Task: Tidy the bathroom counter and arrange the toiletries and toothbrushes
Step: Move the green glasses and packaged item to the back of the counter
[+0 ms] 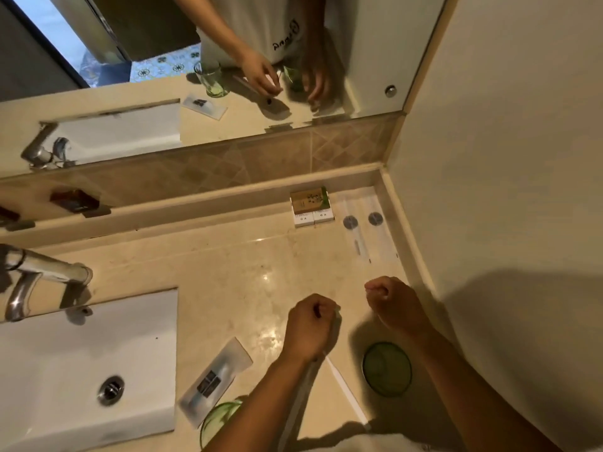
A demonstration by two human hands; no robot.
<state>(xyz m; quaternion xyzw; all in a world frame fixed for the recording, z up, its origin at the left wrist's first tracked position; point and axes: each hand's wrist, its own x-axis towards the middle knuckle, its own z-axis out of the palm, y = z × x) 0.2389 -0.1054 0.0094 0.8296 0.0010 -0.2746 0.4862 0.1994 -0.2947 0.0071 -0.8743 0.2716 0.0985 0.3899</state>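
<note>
My left hand [310, 324] is closed around a thin white toothbrush [347, 393], whose handle slants down to the right over the counter; a clear wrapper trails along my forearm. To its right, my right hand [391, 305] is a fist above the counter, and I see nothing clearly in it. A green glass [386, 368] stands just below the right hand. A second green glass [215, 419] is partly hidden by my left forearm. A flat sealed toiletry packet [215, 380] lies beside the sink.
Two small white boxes with a brown box on top [313, 208] sit against the back ledge, next to clear-wrapped toothbrushes [362, 226] in the corner. The sink [81, 370] and tap [42, 272] take up the left. A mirror [195, 60] runs along the back and a wall [489, 190] closes the right.
</note>
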